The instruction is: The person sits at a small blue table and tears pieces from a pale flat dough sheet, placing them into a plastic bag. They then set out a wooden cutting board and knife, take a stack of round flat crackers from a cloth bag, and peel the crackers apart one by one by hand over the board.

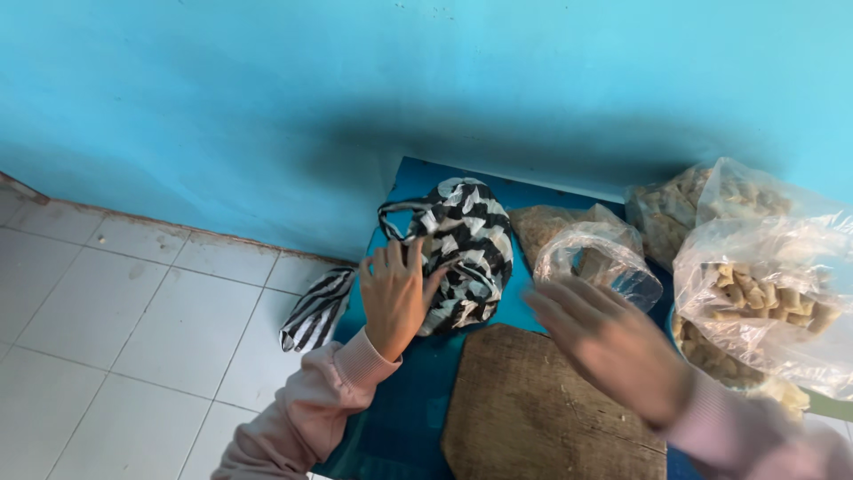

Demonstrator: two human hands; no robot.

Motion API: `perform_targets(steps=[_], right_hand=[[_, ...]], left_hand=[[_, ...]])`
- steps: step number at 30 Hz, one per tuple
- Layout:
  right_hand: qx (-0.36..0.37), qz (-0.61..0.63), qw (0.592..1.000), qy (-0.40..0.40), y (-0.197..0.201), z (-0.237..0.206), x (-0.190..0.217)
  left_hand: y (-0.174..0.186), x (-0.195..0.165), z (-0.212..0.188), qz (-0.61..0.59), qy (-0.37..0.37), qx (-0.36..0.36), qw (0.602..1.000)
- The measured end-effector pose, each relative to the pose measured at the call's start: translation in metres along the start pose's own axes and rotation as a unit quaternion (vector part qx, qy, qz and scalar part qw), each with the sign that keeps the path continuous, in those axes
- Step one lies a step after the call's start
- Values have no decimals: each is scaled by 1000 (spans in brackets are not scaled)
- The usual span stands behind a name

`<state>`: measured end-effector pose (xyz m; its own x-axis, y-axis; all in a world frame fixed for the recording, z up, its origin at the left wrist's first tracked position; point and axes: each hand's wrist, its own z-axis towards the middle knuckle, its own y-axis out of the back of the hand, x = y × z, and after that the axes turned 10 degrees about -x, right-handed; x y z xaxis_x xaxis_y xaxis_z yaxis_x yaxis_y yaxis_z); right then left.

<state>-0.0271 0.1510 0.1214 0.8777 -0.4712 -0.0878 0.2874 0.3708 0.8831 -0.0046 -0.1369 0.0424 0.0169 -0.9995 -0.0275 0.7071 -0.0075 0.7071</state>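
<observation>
- Left hand (392, 298) is lying against the striped bag (462, 253) at centre frame, fingers spread on its crinkled black-and-white plastic.
- Right hand (609, 342) is hovering blurred at lower right, fingers loosely spread and holding nothing, just below a clear bag (597, 258).
- Rough brown board (533, 418) is lying at the bottom centre on a blue mat (400, 418).
- Clear snack bags (764, 293) are crowding the right edge.
- White tiled floor (133, 329) is stretching open to the left, below the blue wall (267, 98).

Head camera looks steeply down, close, toward the blue wall (267, 107).
</observation>
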Motion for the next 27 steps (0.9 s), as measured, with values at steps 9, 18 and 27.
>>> perform_targets(steps=[9, 18, 27], right_hand=[[63, -85, 977, 185, -99, 98, -10], [202, -26, 950, 236, -125, 82, -58], [262, -144, 938, 174, -40, 85, -99]], left_hand=[[-3, 5, -5, -276, 74, 74, 955], [-2, 11, -7, -320, 66, 30, 945], [-9, 19, 2, -216, 134, 116, 960]])
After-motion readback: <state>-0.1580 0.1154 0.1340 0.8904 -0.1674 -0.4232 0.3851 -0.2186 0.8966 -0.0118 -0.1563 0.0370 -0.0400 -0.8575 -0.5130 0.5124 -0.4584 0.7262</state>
